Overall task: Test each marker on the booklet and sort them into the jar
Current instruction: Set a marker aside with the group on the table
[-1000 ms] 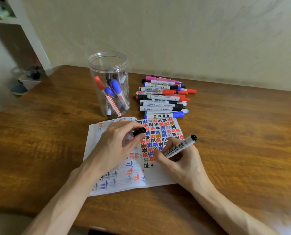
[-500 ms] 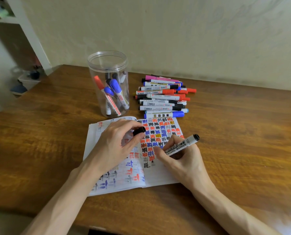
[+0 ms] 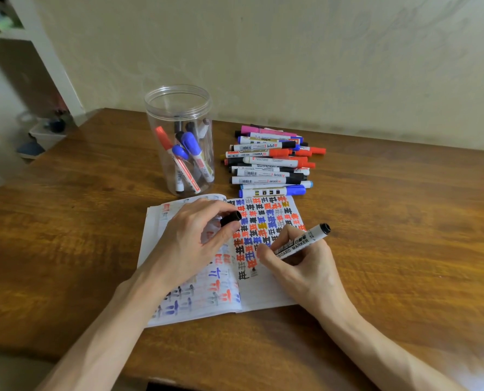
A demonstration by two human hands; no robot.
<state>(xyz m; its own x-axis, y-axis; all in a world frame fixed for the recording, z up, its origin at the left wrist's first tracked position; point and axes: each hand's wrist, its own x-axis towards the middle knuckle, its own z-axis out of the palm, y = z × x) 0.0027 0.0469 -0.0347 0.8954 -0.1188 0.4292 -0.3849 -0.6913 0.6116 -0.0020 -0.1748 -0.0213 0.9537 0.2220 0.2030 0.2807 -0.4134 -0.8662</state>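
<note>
Right grip (image 3: pixel 305 272) holds the marker (image 3: pixel 300 243), tip low-left, probably touching the booklet (image 3: pixel 266 292); the cap (image 3: pixel 230 217), pinched in left grip (image 3: pixel 195 238), lies just up-left.

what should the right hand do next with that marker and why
Probably draw the test mark: the right hand holds the uncapped black marker tip down at the booklet, while the left hand pinches its cap.

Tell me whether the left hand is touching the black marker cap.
Touching. The head view shows the left hand pinching the black cap between thumb and forefinger, over the open booklet.
</note>
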